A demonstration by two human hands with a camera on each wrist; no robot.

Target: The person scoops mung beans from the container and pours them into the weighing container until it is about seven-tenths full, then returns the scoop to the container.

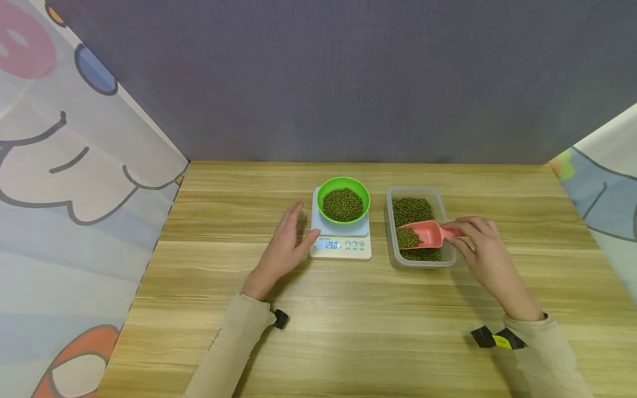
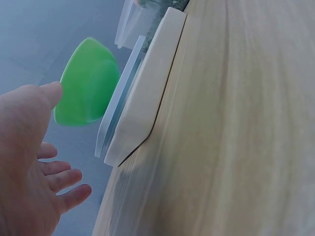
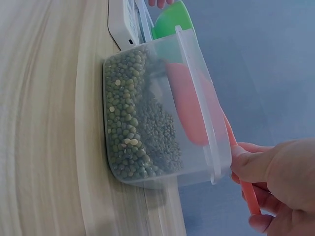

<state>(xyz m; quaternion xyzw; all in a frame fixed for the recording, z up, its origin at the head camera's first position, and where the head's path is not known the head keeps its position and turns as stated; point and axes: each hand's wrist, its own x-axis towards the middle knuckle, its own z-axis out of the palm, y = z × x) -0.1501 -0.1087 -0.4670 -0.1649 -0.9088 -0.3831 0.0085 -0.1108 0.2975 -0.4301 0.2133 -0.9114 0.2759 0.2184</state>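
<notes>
My right hand (image 1: 485, 251) grips the handle of a pink scoop (image 1: 432, 234), also seen in the right wrist view. The scoop, with green beans in its front part, is over the beans inside a clear plastic container (image 1: 391, 243). A kitchen scale (image 1: 340, 253) stands left of the container, its display reading about 126.0. On its platform sits a green bowl (image 1: 369, 199) holding more green beans (image 1: 343, 204). Beside the scale's left edge is my left hand (image 1: 282, 249), fingers extended and holding nothing. In the left wrist view its thumb appears near the green bowl (image 2: 88, 83).
The wooden table (image 1: 348, 326) carries the scale and container side by side. A dark grey panel (image 1: 348, 83) rises along the table's back edge. Cartoon-printed sheets (image 1: 74, 249) hang at both sides. Both forearms wear beige sleeves with black straps at the wrists.
</notes>
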